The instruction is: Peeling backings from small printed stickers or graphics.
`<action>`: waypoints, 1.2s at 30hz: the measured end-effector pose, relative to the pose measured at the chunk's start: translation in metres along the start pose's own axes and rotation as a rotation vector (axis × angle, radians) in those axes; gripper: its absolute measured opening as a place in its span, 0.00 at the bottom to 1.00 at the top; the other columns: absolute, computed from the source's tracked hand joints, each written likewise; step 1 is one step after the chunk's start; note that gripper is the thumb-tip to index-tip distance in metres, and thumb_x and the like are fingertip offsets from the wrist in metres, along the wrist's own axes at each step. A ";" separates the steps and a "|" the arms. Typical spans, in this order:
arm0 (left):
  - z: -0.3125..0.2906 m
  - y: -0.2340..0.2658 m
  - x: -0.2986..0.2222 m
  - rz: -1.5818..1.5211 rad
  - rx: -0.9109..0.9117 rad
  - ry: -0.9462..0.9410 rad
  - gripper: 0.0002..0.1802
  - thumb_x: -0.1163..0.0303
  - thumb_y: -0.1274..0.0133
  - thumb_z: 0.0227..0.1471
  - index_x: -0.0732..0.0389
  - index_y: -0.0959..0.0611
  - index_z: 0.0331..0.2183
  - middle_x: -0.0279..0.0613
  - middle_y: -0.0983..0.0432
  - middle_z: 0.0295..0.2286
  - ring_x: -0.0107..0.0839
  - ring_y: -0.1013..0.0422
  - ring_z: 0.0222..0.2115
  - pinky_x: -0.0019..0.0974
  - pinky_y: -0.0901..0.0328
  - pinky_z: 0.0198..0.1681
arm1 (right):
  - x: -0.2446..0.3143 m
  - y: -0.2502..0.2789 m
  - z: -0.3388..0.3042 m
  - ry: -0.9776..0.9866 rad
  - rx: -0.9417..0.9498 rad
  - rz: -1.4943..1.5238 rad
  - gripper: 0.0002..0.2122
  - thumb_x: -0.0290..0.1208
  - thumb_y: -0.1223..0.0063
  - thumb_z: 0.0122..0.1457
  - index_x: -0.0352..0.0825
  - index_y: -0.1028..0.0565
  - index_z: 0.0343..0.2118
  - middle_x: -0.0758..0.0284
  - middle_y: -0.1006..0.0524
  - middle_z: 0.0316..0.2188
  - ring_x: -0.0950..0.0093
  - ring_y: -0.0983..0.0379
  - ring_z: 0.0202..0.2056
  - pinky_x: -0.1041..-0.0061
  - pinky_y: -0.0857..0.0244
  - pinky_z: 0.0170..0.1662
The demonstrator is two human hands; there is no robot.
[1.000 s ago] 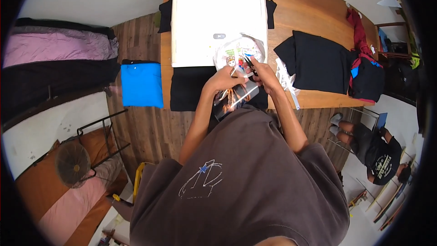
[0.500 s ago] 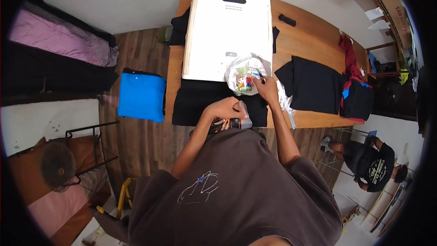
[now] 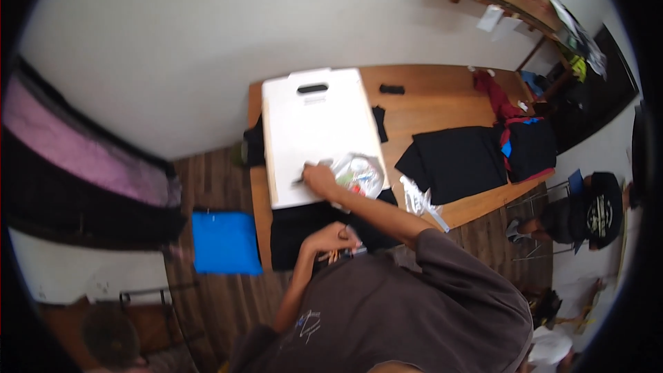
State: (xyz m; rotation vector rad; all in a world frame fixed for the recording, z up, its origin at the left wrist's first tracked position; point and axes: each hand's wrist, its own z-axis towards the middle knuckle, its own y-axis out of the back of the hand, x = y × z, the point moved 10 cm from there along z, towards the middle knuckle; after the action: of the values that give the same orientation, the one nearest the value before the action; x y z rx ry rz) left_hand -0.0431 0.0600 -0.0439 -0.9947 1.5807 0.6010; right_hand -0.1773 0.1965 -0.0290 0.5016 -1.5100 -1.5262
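A: Where are our hands?

B: Our left hand has its fingers closed on the dark printed film, close to our brown shirt at the near edge of the worktop. Our right hand is over the near part of the white slotted board, with a small dark tool at its fingertips. With this blur we can't tell whether it is gripped or released.

A: What worries us most?

B: The film, I'd say. It sits so low that our shirt hides part of it; leaning in could crease it, and a loose pinch could drop it to the floor.

A: And on the right-hand side?

B: Our right forearm passes just beside the clear plastic bag on the board's near right part. A careless pull back could catch the bag and spill whatever is inside.

A: Anything else?

B: The tool might scratch the board if we drag it. Right of the bag, the clear scraps look light; a brushing sleeve could sweep them off or onto the folded black garment.
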 end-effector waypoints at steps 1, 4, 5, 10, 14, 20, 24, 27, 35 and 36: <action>-0.004 0.006 0.008 0.040 0.015 0.048 0.11 0.66 0.41 0.54 0.66 0.16 0.30 0.34 0.19 0.23 0.18 0.26 0.26 0.25 0.32 0.31 | 0.004 -0.012 0.002 0.056 -0.011 0.007 0.07 0.26 0.53 0.52 0.30 0.25 0.23 0.56 0.23 0.29 0.58 0.22 0.26 0.60 0.28 0.28; -0.007 0.026 0.044 0.060 0.026 0.090 0.12 0.65 0.42 0.56 0.66 0.16 0.31 0.37 0.19 0.25 0.19 0.26 0.26 0.25 0.32 0.32 | 0.016 -0.025 0.010 0.085 -0.018 -0.022 0.07 0.25 0.54 0.52 0.32 0.24 0.21 0.57 0.24 0.28 0.58 0.23 0.26 0.60 0.29 0.28; -0.007 0.029 0.037 0.046 0.023 0.070 0.12 0.65 0.42 0.55 0.67 0.16 0.31 0.37 0.19 0.25 0.19 0.26 0.26 0.26 0.32 0.33 | 0.015 -0.027 0.014 0.076 -0.042 -0.017 0.07 0.25 0.53 0.52 0.32 0.24 0.21 0.57 0.24 0.28 0.58 0.23 0.26 0.60 0.29 0.28; -0.008 0.039 0.026 0.106 0.041 0.070 0.12 0.66 0.41 0.55 0.68 0.17 0.32 0.39 0.19 0.25 0.21 0.25 0.28 0.26 0.32 0.35 | 0.032 -0.050 0.027 0.163 -0.020 -0.174 0.06 0.27 0.51 0.53 0.33 0.24 0.24 0.58 0.25 0.27 0.64 0.22 0.26 0.66 0.30 0.26; -0.016 0.043 0.022 0.158 0.018 0.130 0.13 0.66 0.41 0.55 0.69 0.17 0.32 0.39 0.19 0.26 0.22 0.25 0.29 0.27 0.32 0.36 | 0.030 -0.063 0.035 0.097 0.060 -0.098 0.08 0.31 0.50 0.54 0.31 0.24 0.29 0.56 0.24 0.29 0.60 0.22 0.28 0.63 0.29 0.30; -0.032 0.052 0.028 0.115 -0.082 0.096 0.11 0.67 0.40 0.54 0.68 0.17 0.33 0.40 0.19 0.26 0.22 0.25 0.30 0.27 0.32 0.37 | 0.005 -0.003 -0.023 -0.273 -0.063 0.485 0.11 0.36 0.49 0.55 0.32 0.23 0.32 0.52 0.22 0.30 0.53 0.24 0.36 0.57 0.31 0.40; -0.028 0.058 0.004 -0.007 -0.134 -0.008 0.07 0.72 0.43 0.55 0.67 0.18 0.34 0.39 0.19 0.29 0.23 0.25 0.31 0.29 0.30 0.39 | -0.055 0.023 -0.072 -0.479 -0.100 0.567 0.13 0.38 0.49 0.55 0.34 0.20 0.36 0.50 0.21 0.29 0.54 0.23 0.34 0.60 0.30 0.39; -0.029 0.057 -0.045 -0.017 -0.243 -0.110 0.08 0.72 0.44 0.56 0.68 0.18 0.32 0.37 0.19 0.27 0.21 0.25 0.30 0.27 0.31 0.37 | -0.092 0.039 -0.093 -0.633 0.062 0.620 0.14 0.39 0.45 0.55 0.33 0.21 0.37 0.50 0.21 0.32 0.54 0.23 0.35 0.59 0.30 0.39; -0.038 0.054 -0.088 -0.023 -0.411 -0.039 0.09 0.71 0.42 0.54 0.69 0.17 0.30 0.40 0.19 0.25 0.23 0.24 0.28 0.28 0.31 0.36 | -0.080 0.140 -0.109 -0.698 -0.168 0.519 0.12 0.37 0.41 0.54 0.30 0.19 0.30 0.55 0.22 0.21 0.60 0.23 0.25 0.64 0.31 0.31; -0.038 0.053 -0.092 -0.044 -0.402 -0.036 0.09 0.71 0.42 0.54 0.69 0.17 0.30 0.40 0.19 0.25 0.23 0.24 0.28 0.28 0.31 0.36 | -0.094 0.120 -0.112 -0.727 -0.139 0.561 0.18 0.43 0.42 0.56 0.28 0.20 0.27 0.58 0.22 0.18 0.66 0.24 0.21 0.66 0.33 0.28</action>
State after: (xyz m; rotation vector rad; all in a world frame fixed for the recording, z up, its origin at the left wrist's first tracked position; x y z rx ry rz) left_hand -0.1053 0.0827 0.0476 -1.3030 1.4304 0.9243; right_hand -0.0025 0.2271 0.0365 -0.5926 -1.8424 -1.3912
